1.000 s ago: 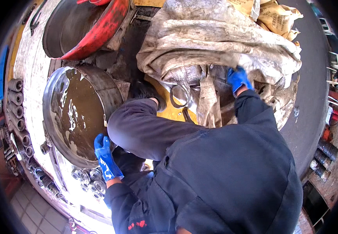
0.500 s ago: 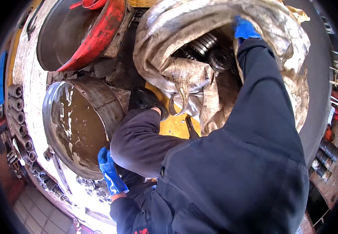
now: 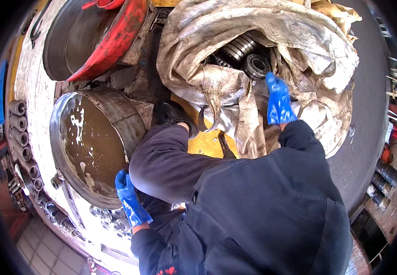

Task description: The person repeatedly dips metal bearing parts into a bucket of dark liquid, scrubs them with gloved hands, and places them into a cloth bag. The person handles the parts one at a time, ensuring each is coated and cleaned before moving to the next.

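The right hand (image 3: 278, 101), fingers together and holding nothing, reaches into a dirty sack (image 3: 253, 41) of metal rings (image 3: 249, 55). The left hand (image 3: 129, 198) rests, loosely spread, on the rim of a basin (image 3: 70, 156) of brown liquid.

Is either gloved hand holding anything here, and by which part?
Right hand reaches into the sack among bearings; grip cannot be told. Left hand holds nothing.

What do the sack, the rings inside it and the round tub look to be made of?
Sack: looks like coarse woven cloth, stained and creased. Rings: apparently steel, shiny with ribbed edges; right hand in a blue glove reaches toward them. Tub: probably sheet metal, dull grey, holding brown liquid; left hand beside its rim.
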`<action>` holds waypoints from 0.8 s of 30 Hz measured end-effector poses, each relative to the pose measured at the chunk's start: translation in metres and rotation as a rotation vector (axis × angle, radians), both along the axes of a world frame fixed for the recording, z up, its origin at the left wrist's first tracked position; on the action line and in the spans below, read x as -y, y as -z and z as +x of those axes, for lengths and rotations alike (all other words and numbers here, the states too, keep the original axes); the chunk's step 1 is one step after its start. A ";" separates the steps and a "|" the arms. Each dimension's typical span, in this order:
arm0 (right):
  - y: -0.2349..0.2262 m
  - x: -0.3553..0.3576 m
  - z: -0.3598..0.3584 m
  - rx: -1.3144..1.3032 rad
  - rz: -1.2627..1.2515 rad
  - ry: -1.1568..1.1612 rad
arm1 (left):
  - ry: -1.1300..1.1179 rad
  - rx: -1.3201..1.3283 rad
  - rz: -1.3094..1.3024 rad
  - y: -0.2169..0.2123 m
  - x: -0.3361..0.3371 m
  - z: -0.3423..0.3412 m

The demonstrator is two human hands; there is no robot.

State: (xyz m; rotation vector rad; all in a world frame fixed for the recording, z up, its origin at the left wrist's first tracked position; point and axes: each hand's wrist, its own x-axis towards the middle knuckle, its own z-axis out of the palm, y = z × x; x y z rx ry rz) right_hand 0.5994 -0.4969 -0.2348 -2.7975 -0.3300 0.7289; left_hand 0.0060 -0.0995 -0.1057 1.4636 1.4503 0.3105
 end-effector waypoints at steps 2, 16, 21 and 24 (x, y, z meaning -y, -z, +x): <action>0.011 -0.003 -0.019 -0.005 0.044 0.099 | -0.056 0.013 -0.083 -0.004 -0.001 0.017; 0.137 -0.126 -0.191 0.169 -0.047 -0.764 | -0.005 -0.036 0.080 0.000 -0.003 0.011; 0.082 -0.121 -0.165 -0.231 0.184 -0.809 | -0.114 -0.047 0.127 0.017 0.002 0.001; -0.012 -0.117 -0.134 -0.578 0.443 -0.557 | -0.142 -0.133 0.188 0.013 0.019 -0.018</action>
